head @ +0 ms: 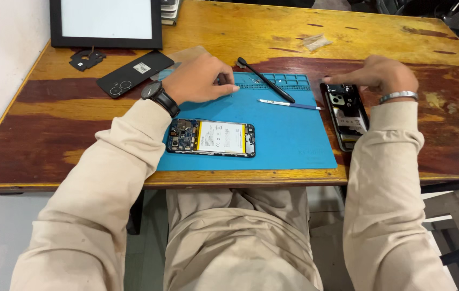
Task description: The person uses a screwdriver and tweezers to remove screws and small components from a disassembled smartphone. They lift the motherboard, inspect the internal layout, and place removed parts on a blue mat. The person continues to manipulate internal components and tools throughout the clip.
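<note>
Watching the head cam: left hand point(197, 80) is curled loosely, fingertips down on the top edge of the blue mat point(289, 137), w/ nothing gripped afaict. Right hand point(381, 73) rests on the top end of the second opened phone point(346, 114), fingers narrow, touching rather than clamping, phone lying just off the mat's right edge. The opened phone w/ battery showing point(211, 138) sits on the mat near the left forearm. Imo go light around that exposed board. Black spudger point(266, 80) and thin blue-tipped tool point(290, 103) lie between the hands.
</note>
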